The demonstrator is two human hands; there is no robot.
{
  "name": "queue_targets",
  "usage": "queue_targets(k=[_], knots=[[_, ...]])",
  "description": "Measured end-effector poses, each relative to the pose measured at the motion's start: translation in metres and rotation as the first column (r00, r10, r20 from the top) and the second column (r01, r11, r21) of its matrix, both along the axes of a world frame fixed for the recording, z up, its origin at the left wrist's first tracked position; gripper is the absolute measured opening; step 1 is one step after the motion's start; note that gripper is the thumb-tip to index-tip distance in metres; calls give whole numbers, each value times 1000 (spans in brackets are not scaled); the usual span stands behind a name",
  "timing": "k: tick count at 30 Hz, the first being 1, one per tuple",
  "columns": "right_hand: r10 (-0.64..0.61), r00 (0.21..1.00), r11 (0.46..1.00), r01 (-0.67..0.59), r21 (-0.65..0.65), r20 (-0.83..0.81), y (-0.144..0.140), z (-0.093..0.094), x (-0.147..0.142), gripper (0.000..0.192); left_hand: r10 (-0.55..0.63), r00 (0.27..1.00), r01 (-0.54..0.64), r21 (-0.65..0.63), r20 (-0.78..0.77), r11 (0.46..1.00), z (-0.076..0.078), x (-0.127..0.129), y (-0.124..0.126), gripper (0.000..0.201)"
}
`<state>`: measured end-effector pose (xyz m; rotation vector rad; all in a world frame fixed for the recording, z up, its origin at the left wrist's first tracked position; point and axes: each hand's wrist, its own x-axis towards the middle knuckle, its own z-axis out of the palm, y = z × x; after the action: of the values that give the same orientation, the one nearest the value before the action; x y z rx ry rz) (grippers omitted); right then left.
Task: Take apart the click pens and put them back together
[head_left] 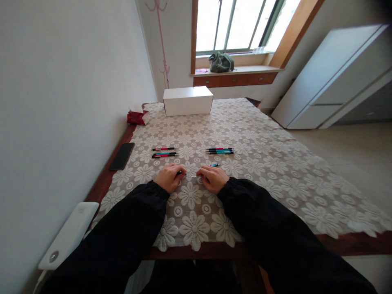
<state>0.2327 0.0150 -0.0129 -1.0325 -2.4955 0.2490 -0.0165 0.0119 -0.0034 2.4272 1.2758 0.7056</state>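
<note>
Though both hands lay close together on the lace tablecloth (275, 171), what they gripped was mostly hidden. The left hand (169, 178) was curled, fingers pressed together round a dark pen end (180, 173), only its tip showing. The right hand (213, 179) was also curled, with a teal pen (215, 165) poking out just beyond its knuckles; couldn't tell if it was held or just lying there. A thin pale rod (191, 176) ran btwn the two hands, too small to make out, w/ both ends lost under fingers. Beyond lay pens at left (163, 152) & pens at right (220, 151), a white box (188, 101) and a phone (122, 156) near the wall.
</note>
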Motion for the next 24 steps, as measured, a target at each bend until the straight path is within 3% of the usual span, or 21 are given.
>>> queue_targets(k=[8, 16, 24], knots=[[49, 999, 999, -49, 2, 8, 0, 0, -1, 25, -128, 992, 128, 55, -12, 990, 2, 2, -1, 12], [-77, 989, 997, 73, 40, 123, 2, 4, 3, 16, -119, 992, 121, 47, -45, 992, 4, 1, -2, 10], [-50, 994, 999, 48, 19, 94, 2, 6, 4, 7, -115, 992, 116, 24, -48, 993, 7, 1, -4, 6]])
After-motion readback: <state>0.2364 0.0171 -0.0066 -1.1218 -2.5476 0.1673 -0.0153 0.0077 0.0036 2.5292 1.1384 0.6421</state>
